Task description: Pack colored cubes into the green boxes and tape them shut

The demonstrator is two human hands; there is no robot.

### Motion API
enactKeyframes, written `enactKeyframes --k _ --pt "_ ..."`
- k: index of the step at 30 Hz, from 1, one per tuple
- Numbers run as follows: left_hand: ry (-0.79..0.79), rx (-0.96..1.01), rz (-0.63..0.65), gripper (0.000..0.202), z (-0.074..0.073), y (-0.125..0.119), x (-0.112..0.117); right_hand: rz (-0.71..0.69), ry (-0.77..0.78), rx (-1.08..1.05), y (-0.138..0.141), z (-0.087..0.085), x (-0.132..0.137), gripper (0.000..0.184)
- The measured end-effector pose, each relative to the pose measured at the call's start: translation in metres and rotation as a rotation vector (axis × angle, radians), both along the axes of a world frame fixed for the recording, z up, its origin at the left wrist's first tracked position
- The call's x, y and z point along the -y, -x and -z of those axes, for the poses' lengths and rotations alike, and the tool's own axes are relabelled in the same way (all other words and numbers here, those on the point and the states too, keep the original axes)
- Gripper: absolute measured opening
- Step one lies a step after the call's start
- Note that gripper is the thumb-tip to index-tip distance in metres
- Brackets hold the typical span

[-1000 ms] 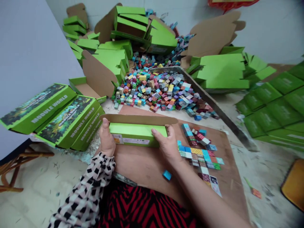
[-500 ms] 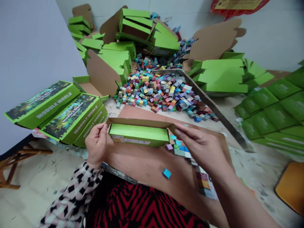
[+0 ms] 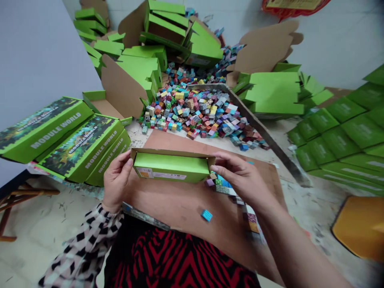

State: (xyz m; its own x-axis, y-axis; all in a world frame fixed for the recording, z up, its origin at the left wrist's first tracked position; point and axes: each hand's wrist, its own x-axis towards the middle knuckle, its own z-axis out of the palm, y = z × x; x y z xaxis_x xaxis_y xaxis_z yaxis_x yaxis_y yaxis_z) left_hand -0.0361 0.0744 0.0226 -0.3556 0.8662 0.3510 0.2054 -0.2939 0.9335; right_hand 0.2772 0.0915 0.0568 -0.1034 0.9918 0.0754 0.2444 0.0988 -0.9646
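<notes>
A long green cardboard box [image 3: 171,165] with a brown inner flap along its far edge is held up in front of me. My left hand [image 3: 117,182] grips its left end between thumb and fingers. At the right end, my right hand [image 3: 237,176] pinches the flap's corner with thumb and fingers. Beneath the box lies a brown cardboard sheet [image 3: 174,204]. A single blue block [image 3: 207,215] rests on that sheet. Several patterned blocks [image 3: 222,185] sit by my right hand and partly under it.
A large heap of small coloured blocks [image 3: 195,108] lies beyond the sheet, with a dark metal strip [image 3: 264,132] along its right. Closed green printed boxes [image 3: 81,144] stand at left, and more green boxes [image 3: 345,132] are stacked at right. Open boxes [image 3: 273,92] lie behind; a yellow stool [image 3: 360,226] stands right.
The right-hand fingers have closed in on the box's right corner. The whole view has shifted slightly, so the scene sits a little further left.
</notes>
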Motion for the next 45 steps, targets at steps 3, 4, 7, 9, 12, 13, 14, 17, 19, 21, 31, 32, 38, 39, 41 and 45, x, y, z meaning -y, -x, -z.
enactKeyframes --k 3,4,7,9,12,13,14,17,19,21,31,32,38,39,41,45 --pt "-0.010 0.069 0.077 0.028 0.006 0.007 -0.007 0.010 -0.123 0.111 -0.001 0.007 -0.001 0.030" --pt "-0.010 0.077 0.106 0.028 0.007 0.010 -0.009 0.009 -0.169 0.152 -0.001 0.009 -0.002 0.029" --pt "0.007 0.050 0.217 0.031 0.001 0.019 -0.016 -0.035 -0.290 0.227 -0.003 0.017 -0.004 0.028" --pt "0.045 0.014 0.315 0.043 -0.006 0.024 -0.019 -0.094 -0.319 0.250 -0.004 0.023 -0.006 0.029" --pt "0.122 -0.068 0.413 0.051 -0.016 0.031 -0.023 -0.156 -0.300 0.316 -0.007 0.029 -0.010 0.034" --pt "0.137 -0.097 0.419 0.048 -0.019 0.033 -0.024 -0.162 -0.304 0.347 -0.008 0.029 -0.011 0.036" --pt "0.146 -0.125 0.417 0.044 -0.020 0.034 -0.025 -0.169 -0.314 0.380 -0.009 0.028 -0.013 0.038" --pt "0.138 -0.176 0.392 0.039 -0.022 0.034 -0.028 -0.192 -0.352 0.478 -0.011 0.020 -0.016 0.040" --pt "0.124 -0.210 0.366 0.038 -0.023 0.033 -0.029 -0.213 -0.365 0.518 -0.012 0.015 -0.019 0.039" --pt "0.104 -0.238 0.339 0.038 -0.024 0.032 -0.028 -0.232 -0.386 0.538 -0.014 0.011 -0.021 0.039" --pt "0.136 -0.270 0.352 0.040 -0.031 0.031 -0.029 -0.257 -0.477 0.542 -0.015 0.013 -0.021 0.041" --pt "0.105 -0.303 0.345 0.037 -0.029 0.031 -0.031 -0.247 -0.495 0.539 -0.014 0.014 -0.022 0.041" --pt "-0.163 -0.564 0.229 0.026 -0.020 0.026 -0.034 -0.251 -0.544 0.559 -0.014 0.016 -0.028 0.044" --pt "-0.172 -0.573 0.229 0.028 -0.019 0.026 -0.032 -0.252 -0.540 0.574 -0.014 0.015 -0.026 0.045" --pt "-0.135 -0.549 0.277 0.035 -0.016 0.026 -0.028 -0.252 -0.532 0.595 -0.012 0.013 -0.020 0.048" --pt "-0.053 -0.442 0.383 0.059 -0.007 0.029 -0.018 -0.216 -0.525 0.587 -0.002 0.016 -0.005 0.075"
